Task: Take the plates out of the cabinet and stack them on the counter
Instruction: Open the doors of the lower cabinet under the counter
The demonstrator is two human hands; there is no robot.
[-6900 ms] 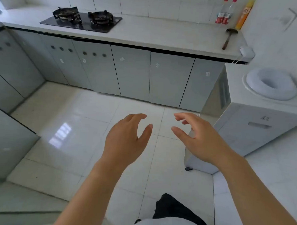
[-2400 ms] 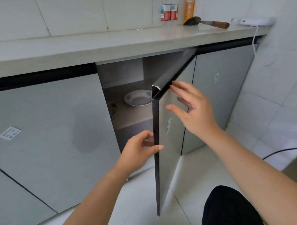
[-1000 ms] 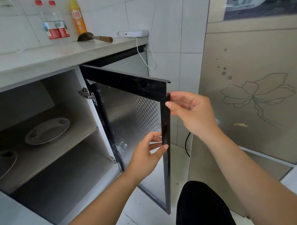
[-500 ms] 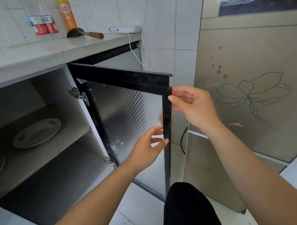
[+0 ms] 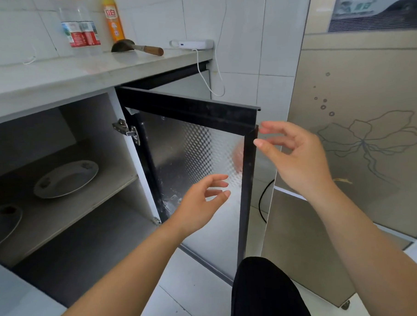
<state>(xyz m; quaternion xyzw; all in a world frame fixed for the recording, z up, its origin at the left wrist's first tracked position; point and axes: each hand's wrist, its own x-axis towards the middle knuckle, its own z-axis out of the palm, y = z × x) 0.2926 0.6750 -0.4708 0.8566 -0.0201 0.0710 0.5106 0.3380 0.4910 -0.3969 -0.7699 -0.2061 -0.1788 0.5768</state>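
1. While the cabinet door (image 5: 178,154) hangs wide open, its black frame edges a shiny panel with a dimpled checker pattern.
2. One round, shallow white plate (image 5: 65,178) lies flat on the grey shelf (image 5: 104,198) inside; a second plate (image 5: 2,224) sits to its left, cut off from sight.
3. Above, the pale, smooth table (image 5: 79,72) carries bottles (image 5: 81,32) and a wooden-handled ladle (image 5: 135,47).
4. The left hand (image 5: 200,206) hovers before the panel, fingers loosely spread, holding nothing.
5. The right hand (image 5: 301,163) is spread and empty too, thumb tip just beside the door's outer edge.
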